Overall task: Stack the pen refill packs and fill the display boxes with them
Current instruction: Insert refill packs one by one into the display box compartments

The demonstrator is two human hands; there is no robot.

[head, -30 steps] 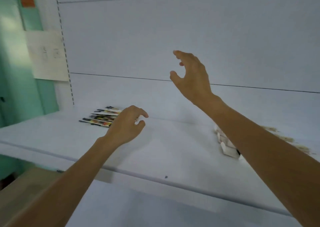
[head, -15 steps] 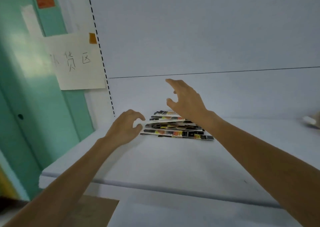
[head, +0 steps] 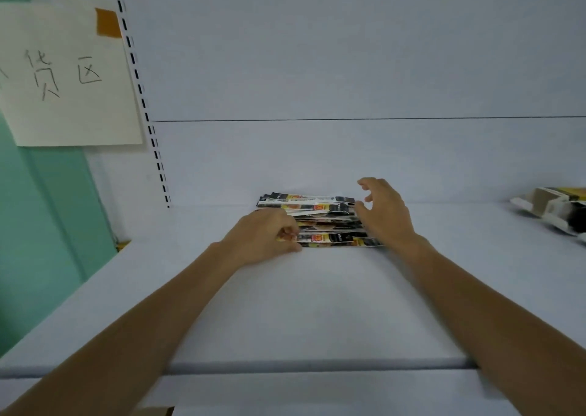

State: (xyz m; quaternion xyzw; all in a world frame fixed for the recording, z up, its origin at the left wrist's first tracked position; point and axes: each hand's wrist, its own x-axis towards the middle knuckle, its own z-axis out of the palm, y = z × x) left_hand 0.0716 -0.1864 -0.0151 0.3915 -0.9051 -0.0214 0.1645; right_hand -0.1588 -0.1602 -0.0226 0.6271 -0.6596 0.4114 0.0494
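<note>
Several pen refill packs, long and flat with black, yellow and red print, lie in a loose fanned pile at the back of the white shelf. My left hand is at the pile's left end, its curled fingers and thumb pinching the nearest packs. At the right end my right hand hovers with its fingers spread and curved, the thumb against the packs' ends. A white and yellow cardboard display box lies open at the far right of the shelf, partly cut off by the frame edge.
The shelf's white back panel rises right behind the pile. A slotted upright runs down the left side, beside a taped paper sign with handwriting and a green wall. The shelf's front edge crosses below my forearms.
The view has swung left and closer to the pile. Both hands moved forward onto the packs: the left now pinches the left end and the right has come down to the right end.
</note>
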